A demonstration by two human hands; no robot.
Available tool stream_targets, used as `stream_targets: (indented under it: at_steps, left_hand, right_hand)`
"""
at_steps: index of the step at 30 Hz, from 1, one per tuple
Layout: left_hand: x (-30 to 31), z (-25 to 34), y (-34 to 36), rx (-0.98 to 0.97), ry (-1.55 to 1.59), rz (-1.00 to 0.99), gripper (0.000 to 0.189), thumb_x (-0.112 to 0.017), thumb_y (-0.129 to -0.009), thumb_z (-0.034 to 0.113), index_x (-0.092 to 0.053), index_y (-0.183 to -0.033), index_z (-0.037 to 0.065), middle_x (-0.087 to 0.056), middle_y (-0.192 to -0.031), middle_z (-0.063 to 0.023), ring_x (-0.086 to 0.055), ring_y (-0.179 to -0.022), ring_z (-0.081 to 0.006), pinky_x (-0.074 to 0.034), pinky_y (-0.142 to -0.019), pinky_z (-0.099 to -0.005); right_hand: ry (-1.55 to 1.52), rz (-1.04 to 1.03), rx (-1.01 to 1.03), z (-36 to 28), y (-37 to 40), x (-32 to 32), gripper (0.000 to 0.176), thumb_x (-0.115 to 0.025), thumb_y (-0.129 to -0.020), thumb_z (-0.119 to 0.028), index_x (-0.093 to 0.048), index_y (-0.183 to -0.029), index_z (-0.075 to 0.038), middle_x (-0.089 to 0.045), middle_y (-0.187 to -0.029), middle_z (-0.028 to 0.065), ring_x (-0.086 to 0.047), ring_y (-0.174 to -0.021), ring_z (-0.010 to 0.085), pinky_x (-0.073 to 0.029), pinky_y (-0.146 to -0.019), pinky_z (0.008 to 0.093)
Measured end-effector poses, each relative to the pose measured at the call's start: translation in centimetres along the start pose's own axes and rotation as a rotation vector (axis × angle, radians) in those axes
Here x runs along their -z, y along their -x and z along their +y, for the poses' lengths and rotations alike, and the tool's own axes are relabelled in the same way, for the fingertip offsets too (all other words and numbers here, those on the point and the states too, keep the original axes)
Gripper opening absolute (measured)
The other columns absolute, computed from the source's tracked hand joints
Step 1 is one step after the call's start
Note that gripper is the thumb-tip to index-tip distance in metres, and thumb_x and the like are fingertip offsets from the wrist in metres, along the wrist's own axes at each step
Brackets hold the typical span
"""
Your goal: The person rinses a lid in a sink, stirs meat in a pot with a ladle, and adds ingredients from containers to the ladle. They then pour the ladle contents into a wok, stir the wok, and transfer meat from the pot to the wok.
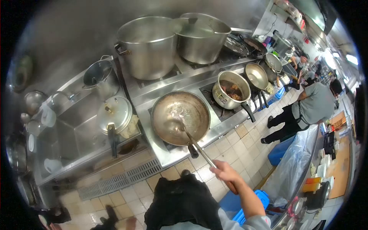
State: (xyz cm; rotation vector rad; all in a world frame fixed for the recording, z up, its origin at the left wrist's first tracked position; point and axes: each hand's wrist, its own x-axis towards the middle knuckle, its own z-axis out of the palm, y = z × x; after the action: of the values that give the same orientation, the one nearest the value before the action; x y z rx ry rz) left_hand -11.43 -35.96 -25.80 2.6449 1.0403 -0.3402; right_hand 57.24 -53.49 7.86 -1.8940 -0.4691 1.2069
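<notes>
My right hand (227, 174) is closed around the long handle of a metal ladle (196, 145). The ladle's bowl rests inside a wide wok (181, 117) on the stove's front edge, with a little pale food or liquid at its bottom. The wok's short dark handle points toward me. To its right, an open pot (231, 90) holds dark pieces of food. A lidded pressure cooker (114, 115) stands left of the wok. My left hand is out of the frame.
Two large stockpots (147, 48) stand at the back of the stove. A sink (78, 134) lies to the left. More pans (256, 76) line the right. A person in grey (314, 101) stands at the right, near a counter. Blue bins (281, 150) are on the floor.
</notes>
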Motion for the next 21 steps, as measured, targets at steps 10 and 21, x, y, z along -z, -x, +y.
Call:
stream_targets:
  at_steps: [10, 21]
  left_hand:
    - [8.0, 3.3, -1.7, 0.586, 0.802, 0.181, 0.022, -0.057, -0.099, 0.019, -0.066, -0.096, -0.001, -0.067, -0.089, -0.0167, -0.065, -0.085, -0.0268, -0.051, -0.074, -0.0407]
    - [-5.5, 6.5, 3.5, 0.111, 0.622, 0.071, 0.008, -0.056, -0.076, 0.016, -0.063, -0.075, 0.013, -0.063, -0.079, -0.0106, -0.065, -0.079, -0.0348, -0.052, -0.067, -0.0478]
  right_hand:
    - [0.512, 0.317, 0.292, 0.2, -8.1, 1.5, 0.042, -0.065, -0.092, -0.018, -0.058, -0.129, 0.000, -0.067, -0.099, 0.0325, -0.066, -0.096, 0.0491, -0.054, -0.080, 0.0505]
    - [0.823, 0.125, 0.457, 0.0, 1.9, 7.2, 0.040, -0.066, -0.090, -0.013, -0.058, -0.128, 0.000, -0.067, -0.092, 0.0268, -0.067, -0.084, 0.0441, -0.053, -0.074, 0.0495]
